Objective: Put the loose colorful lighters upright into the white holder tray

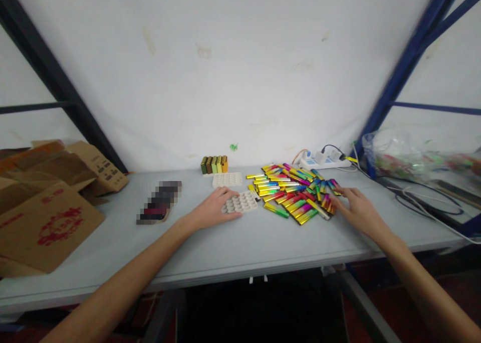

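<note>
My left hand (215, 210) is closed on the left edge of a white tray with rows of round holes (242, 202), thumb at the near side and fingers at the far side. The tray rests on the table. To its right lies a loose pile of shiny lighter-sized sticks (285, 185) in gold, red, green, blue and purple. My right hand (355, 207) is at the right edge of this pile, fingers stretched and apart, the fingertips touching or just over the sticks. No stick shows lifted in it.
A second white tray (227, 179) lies behind the first, near a block of upright sticks (214, 165). A blurred-out dark object (160, 202) lies at left, beside cardboard boxes (52, 217). At back right are a power strip (326, 158), cables and a plastic bag (394, 150).
</note>
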`<state>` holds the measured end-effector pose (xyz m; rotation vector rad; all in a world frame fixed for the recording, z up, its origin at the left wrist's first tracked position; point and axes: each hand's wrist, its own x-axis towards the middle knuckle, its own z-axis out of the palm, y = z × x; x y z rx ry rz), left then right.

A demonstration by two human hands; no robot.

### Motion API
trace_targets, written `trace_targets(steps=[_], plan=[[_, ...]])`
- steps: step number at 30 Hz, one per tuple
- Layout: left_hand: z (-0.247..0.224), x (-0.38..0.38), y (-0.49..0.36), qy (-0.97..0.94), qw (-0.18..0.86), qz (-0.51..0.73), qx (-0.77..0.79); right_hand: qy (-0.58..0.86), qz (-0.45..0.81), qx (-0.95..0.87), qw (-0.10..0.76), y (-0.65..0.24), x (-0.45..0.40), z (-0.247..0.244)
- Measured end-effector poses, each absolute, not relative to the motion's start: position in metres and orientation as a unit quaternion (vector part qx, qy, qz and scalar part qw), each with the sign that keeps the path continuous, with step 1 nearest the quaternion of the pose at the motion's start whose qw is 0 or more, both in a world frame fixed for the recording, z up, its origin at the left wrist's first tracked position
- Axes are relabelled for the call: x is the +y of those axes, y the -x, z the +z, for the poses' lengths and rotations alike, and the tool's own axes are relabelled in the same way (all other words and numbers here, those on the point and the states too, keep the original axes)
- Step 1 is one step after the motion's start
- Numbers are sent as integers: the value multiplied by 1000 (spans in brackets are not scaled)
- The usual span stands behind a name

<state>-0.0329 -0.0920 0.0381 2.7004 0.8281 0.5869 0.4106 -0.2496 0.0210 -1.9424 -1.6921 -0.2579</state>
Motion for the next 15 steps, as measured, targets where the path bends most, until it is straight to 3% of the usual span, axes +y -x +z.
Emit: trace_targets(steps=[7, 15], plan=[[43, -93, 34, -929, 123, 189, 294, 787, -6, -602, 134, -418, -241, 37], [45, -91, 39, -925, 136, 186, 301, 813, 7, -578, 63, -434, -228, 51]])
